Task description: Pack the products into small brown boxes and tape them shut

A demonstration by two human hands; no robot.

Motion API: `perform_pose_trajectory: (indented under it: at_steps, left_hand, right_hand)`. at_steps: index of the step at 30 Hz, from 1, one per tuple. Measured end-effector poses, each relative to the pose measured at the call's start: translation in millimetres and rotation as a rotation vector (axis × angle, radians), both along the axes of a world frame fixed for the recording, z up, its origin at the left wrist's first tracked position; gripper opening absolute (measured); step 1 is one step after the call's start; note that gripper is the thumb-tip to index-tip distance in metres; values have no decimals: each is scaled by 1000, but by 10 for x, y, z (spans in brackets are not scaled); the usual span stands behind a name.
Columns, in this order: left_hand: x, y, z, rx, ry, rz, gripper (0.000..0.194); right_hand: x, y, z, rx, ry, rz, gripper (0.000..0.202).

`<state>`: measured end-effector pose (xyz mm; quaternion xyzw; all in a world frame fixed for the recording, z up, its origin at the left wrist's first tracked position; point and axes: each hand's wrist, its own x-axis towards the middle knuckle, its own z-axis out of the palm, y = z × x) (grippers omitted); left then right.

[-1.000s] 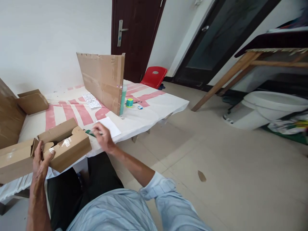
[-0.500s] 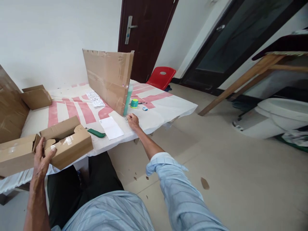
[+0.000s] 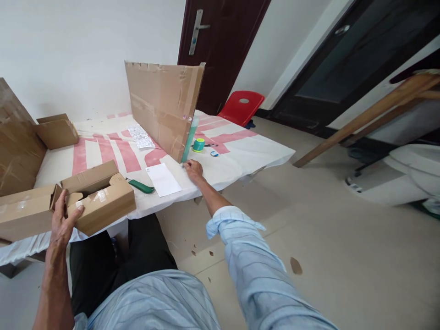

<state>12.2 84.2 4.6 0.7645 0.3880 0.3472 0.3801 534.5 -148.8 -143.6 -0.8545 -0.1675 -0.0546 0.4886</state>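
Observation:
My left hand (image 3: 64, 219) grips the near left end of an open cardboard box (image 3: 106, 201), thumb on its taped top and fingers at the end. That box stands at the table's front edge against a second cardboard box (image 3: 27, 213). Farther right, my right hand (image 3: 194, 170) is pinched closed at the tabletop, beside the lower corner of an upright cardboard panel (image 3: 165, 105). Something small and pale shows at its fingertips, too small to name. Between the hands lie a green utility knife (image 3: 141, 186) and a white sheet of paper (image 3: 163, 179).
Behind the panel's near edge are a teal tape roll (image 3: 198, 145) and a small blue-and-white round item (image 3: 214, 154). A patterned sheet (image 3: 140, 136) lies left of the panel. More cardboard (image 3: 57, 131) stands by the wall. A red chair (image 3: 242, 107) is beyond the table.
The view has swung slightly left, so the table and its things sit farther right. My left hand keeps its hold on the box; my right hand stays by the panel's corner.

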Motion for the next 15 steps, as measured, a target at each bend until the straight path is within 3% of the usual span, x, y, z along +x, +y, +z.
perform_pose_trajectory:
  at_steps: [6, 15]
  left_hand:
    - [1, 23, -52, 33, -36, -2, 92]
    - [-15, -1, -14, 18, 4, -5, 91]
  right_hand:
    - [-32, -53, 13, 80, -38, 22, 16]
    - [-88, -81, 33, 94, -60, 117, 18]
